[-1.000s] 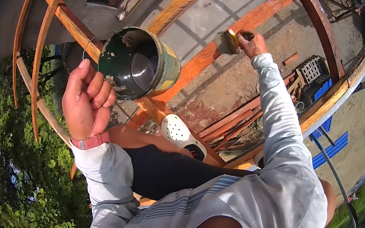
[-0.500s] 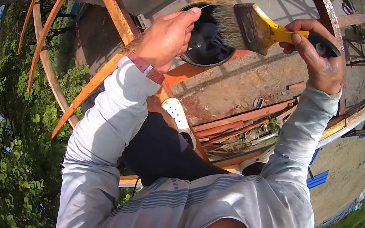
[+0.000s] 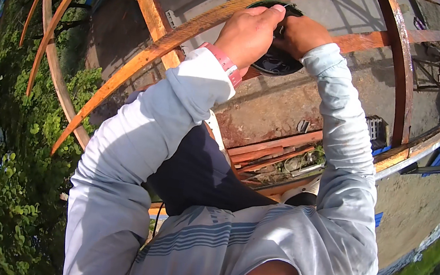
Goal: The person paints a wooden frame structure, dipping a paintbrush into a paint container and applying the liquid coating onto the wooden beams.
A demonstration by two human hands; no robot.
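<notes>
Head view, looking down past pale sleeves: a dark bucket [image 3: 280, 70] with glossy black liquid sits in the upper middle of the frame, partly covered by both hands. The left hand [image 3: 248, 35], at its upper left, is closed, fingers curled, apparently carrying the bucket by a handle that I cannot make out. The right hand [image 3: 306, 36] bends over the bucket's mouth; its fingertips are hidden, so I cannot tell what they grip. A curved wooden beam [image 3: 206, 23] crosses behind the left hand. The step in hand looks like dipping into the liquid; the next move calls for a steady bucket and a clean, drip-free lift.
</notes>
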